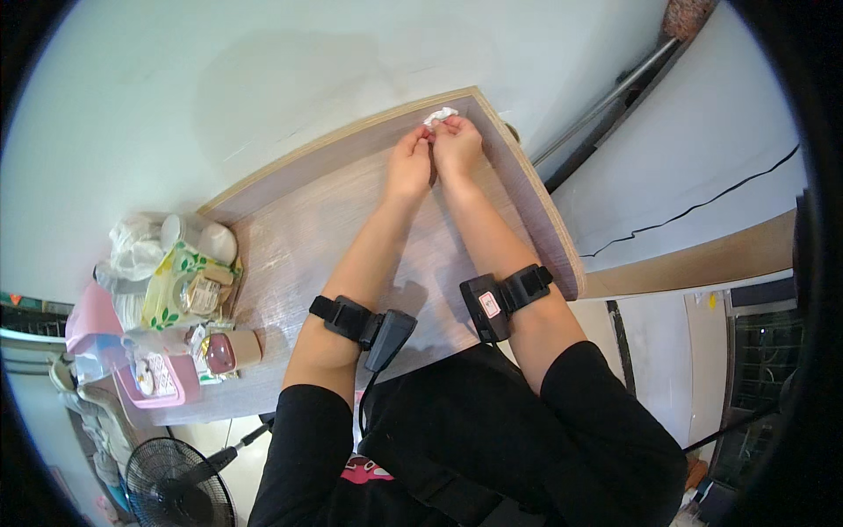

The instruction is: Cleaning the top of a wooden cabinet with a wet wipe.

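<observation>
Both my hands meet at the far right corner of a wood-grain tabletop (309, 217) with raised edge boards. Between their fingertips is a small crumpled white piece, which looks like tissue or thin plastic (440, 116). My right hand (457, 146) pinches it from the near side. My left hand (411, 161) is close beside, fingers bent and its fingertips at the lower left edge of the white piece; how firmly they grip is hard to see. Black devices are strapped around both forearms.
At the left end of the tabletop stand white plastic bags (137, 247), a green-leaf-patterned package (172, 290), a pink basket (186, 385) and a beige container (245, 349). Raised boards (550, 211) border the far and right sides. A black fan (179, 484) stands below left.
</observation>
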`<state>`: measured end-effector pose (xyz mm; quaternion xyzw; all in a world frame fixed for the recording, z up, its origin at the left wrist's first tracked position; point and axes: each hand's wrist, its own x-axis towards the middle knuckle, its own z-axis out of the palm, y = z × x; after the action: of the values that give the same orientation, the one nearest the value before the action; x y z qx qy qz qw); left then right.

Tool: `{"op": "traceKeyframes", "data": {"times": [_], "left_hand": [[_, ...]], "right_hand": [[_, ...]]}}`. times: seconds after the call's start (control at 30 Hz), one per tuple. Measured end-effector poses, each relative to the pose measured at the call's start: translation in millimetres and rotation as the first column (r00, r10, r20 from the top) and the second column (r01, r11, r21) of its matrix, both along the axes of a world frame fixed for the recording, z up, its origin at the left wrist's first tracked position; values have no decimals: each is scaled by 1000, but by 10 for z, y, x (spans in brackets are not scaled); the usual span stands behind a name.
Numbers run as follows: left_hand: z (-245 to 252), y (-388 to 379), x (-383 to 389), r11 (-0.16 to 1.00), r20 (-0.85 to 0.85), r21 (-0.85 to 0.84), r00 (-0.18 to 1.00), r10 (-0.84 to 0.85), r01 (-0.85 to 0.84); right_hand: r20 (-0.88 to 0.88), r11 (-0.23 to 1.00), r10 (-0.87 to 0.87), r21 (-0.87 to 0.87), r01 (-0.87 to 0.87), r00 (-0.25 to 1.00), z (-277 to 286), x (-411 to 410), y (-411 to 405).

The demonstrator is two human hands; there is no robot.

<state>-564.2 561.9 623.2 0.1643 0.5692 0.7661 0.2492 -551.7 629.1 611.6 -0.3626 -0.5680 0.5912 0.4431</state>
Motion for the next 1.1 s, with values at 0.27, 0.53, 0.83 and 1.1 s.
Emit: {"op": "traceKeyframes", "data": {"times": [0.27, 0.53, 0.83, 1.1], "left_hand": [[140, 173, 45, 995, 275, 20, 956, -99, 97], [339, 194, 187, 969, 272, 214, 945, -179, 121], [67, 246, 87, 979, 368, 161, 912, -179, 127], [85, 171, 215, 969, 444, 247, 891, -92, -23]], "right_hand": [[69, 962, 246, -135, -235, 967, 186, 158, 68], [208, 975, 215, 3, -221, 954, 247, 90, 222], [334, 961, 219, 91, -262, 917, 329, 152, 164], [434, 944, 295, 7, -331, 851, 453, 124, 103]]}}
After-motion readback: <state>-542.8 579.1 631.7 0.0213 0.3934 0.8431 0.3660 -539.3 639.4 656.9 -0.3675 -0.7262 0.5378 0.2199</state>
